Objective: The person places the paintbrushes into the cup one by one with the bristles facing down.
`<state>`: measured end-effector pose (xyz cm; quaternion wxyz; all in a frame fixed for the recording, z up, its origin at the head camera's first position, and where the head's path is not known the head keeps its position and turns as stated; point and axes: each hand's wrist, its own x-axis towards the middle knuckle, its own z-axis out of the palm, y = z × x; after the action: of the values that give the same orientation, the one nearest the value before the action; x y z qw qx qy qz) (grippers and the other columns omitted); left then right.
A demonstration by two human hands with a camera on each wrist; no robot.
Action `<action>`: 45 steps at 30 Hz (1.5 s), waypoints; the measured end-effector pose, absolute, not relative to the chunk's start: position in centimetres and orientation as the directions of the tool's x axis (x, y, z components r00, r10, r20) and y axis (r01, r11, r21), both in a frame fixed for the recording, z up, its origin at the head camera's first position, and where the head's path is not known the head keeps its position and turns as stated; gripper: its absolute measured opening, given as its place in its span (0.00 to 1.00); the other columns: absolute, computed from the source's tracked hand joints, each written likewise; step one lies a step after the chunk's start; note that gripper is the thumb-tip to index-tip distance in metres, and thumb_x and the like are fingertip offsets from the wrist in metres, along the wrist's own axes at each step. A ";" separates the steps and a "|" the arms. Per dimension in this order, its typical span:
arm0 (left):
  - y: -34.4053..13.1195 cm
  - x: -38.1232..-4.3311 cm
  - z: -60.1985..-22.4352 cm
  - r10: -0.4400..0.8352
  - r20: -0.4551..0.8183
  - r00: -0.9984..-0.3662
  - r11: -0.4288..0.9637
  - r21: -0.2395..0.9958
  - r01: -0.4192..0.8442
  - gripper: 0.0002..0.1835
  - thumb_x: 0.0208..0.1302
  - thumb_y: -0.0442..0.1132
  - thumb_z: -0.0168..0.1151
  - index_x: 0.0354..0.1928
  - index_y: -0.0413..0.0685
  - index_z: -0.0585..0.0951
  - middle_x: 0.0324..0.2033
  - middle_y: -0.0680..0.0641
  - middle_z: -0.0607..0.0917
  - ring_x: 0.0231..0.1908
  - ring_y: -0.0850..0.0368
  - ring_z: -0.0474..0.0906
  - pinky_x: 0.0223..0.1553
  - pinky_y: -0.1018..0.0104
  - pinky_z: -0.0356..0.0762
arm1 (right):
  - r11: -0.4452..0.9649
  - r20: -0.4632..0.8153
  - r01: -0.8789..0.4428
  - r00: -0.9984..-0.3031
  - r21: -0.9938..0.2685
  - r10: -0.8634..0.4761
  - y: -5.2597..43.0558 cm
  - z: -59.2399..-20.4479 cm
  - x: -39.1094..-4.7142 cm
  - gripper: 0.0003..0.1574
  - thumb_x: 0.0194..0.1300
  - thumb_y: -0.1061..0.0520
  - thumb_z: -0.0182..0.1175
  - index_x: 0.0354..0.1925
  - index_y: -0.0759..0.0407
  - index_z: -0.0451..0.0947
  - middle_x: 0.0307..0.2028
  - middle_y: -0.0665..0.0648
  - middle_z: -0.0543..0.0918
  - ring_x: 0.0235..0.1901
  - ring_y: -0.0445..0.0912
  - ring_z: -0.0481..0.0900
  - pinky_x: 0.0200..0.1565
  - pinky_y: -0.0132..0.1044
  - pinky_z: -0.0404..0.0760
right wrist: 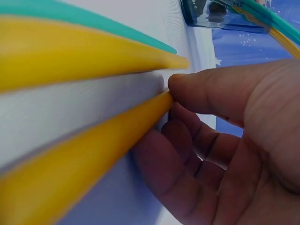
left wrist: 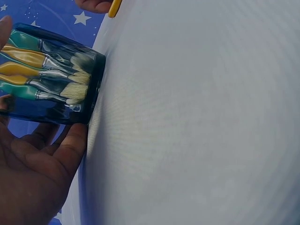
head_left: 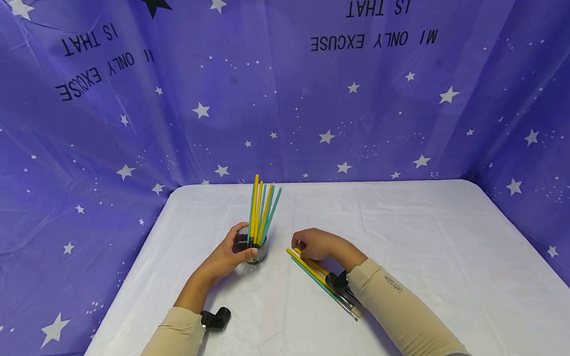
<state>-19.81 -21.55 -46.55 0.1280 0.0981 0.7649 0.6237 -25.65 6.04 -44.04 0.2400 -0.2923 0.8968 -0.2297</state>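
My left hand [head_left: 223, 258] holds a clear glass [head_left: 257, 256], fingers and thumb around its sides. Several yellow and teal paintbrushes [head_left: 260, 212] stand in it, handles up; in the left wrist view their pale bristles [left wrist: 75, 89] are near its base. To the right, my right hand [head_left: 324, 244] pinches the handle end of a yellow paintbrush [right wrist: 103, 154] between thumb and fingers. Beside that brush lie another yellow paintbrush [right wrist: 84, 51] and a teal paintbrush [head_left: 315, 278], bristle ends toward me. My right wrist partly covers the brushes in the head view.
A white-covered table [head_left: 415, 224] lies under everything. Purple star-patterned cloth [head_left: 280, 102] hangs behind it and at both sides. Each wrist carries a small black camera, the left one [head_left: 217, 319] sitting just above the tabletop.
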 end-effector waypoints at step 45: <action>-21.4 -19.8 -46.4 0.298 -0.093 -0.950 0.218 0.976 -0.028 0.43 0.65 0.42 0.68 0.74 0.57 0.53 0.66 0.35 0.67 0.67 0.40 0.64 0.65 0.45 0.58 | 0.505 -0.053 -0.328 -0.797 -0.798 -0.601 8.0 -38.1 -25.1 0.13 0.68 0.67 0.58 0.49 0.57 0.72 0.40 0.58 0.75 0.31 0.48 0.80 0.33 0.45 0.83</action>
<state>-19.77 -21.44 -46.45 0.1313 0.0877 0.7692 0.6192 -25.14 7.97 -38.10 0.1642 -0.2728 0.8519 -0.4158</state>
